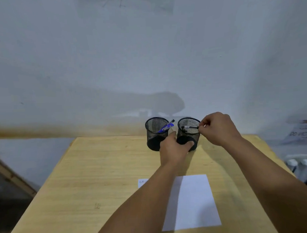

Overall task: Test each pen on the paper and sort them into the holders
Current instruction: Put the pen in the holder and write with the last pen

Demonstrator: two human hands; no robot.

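Observation:
Two black mesh holders stand side by side at the far edge of the wooden table (85, 171). The left holder (154, 133) has a blue pen (165, 127) leaning in it. My left hand (174, 147) grips the base of the right holder (188, 125), which is tipped toward me. My right hand (217, 129) pinches the end of a dark pen (190, 127) lying across that holder's mouth. A white sheet of paper (195, 200) lies near me, partly under my left forearm.
A small white slip (142, 183) with writing lies left of the sheet. The wall rises right behind the holders. Off the table's right side are a power strip with white plugs (300, 163) and a printed paper (301, 132).

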